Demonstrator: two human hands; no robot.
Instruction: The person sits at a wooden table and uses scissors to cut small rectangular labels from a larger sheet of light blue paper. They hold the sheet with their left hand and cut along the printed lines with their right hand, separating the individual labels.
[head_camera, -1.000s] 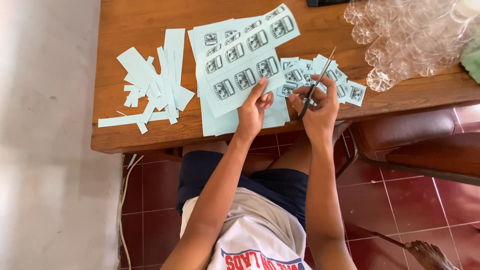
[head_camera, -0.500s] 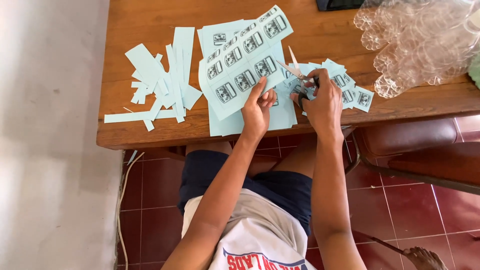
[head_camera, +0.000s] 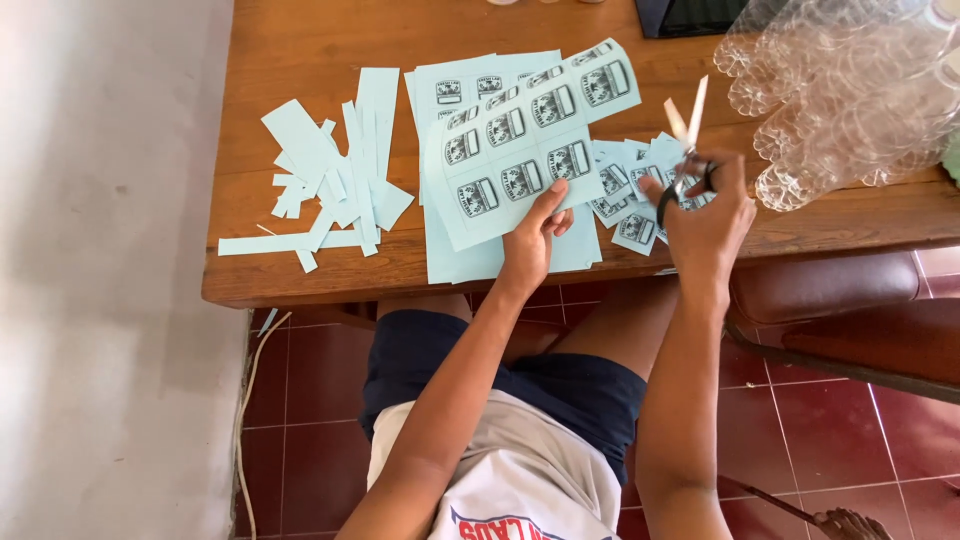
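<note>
My left hand (head_camera: 533, 236) pinches the lower right edge of a pale blue sheet (head_camera: 510, 160) printed with rows of dark labels, lifted slightly over a stack of similar sheets on the wooden table (head_camera: 300, 40). My right hand (head_camera: 708, 215) grips black-handled scissors (head_camera: 685, 140), blades apart and pointing up and away, just right of the sheet. Under and around the right hand lie several small cut-out labels (head_camera: 625, 190).
A heap of pale blue paper strips and offcuts (head_camera: 325, 170) lies at the table's left. A stack of clear plastic cups in wrap (head_camera: 850, 90) fills the right side. A dark device (head_camera: 690, 15) sits at the far edge. A brown chair seat (head_camera: 840, 300) stands at the right.
The scissors' blades have opened and lifted up off the cut labels. My left hand keeps hold of the printed sheet, which has shifted slightly.
</note>
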